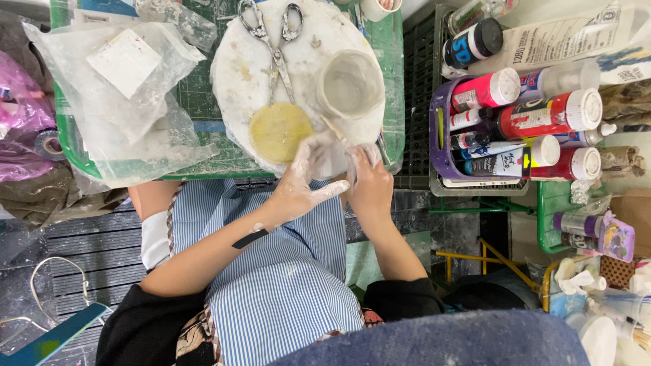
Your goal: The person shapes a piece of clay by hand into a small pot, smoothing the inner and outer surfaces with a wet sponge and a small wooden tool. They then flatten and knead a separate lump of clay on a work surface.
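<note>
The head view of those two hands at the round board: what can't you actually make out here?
- Pale clay piece: the left hand and right hand wrap it, hiding its shape.
- Right fingertips: tucked behind the piece.
- Scissors: handle tops cut off by the top edge.
- Clay cup: its bottom is too washed out to tell.

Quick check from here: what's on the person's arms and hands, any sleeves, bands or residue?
Both forearms are bare, with black sleeves pushed up past the elbows. The left hand is smeared with whitish clay residue, and a thin black band crosses that wrist. The right hand looks cleaner, with pale smears at the fingertips. No gloves.
</note>
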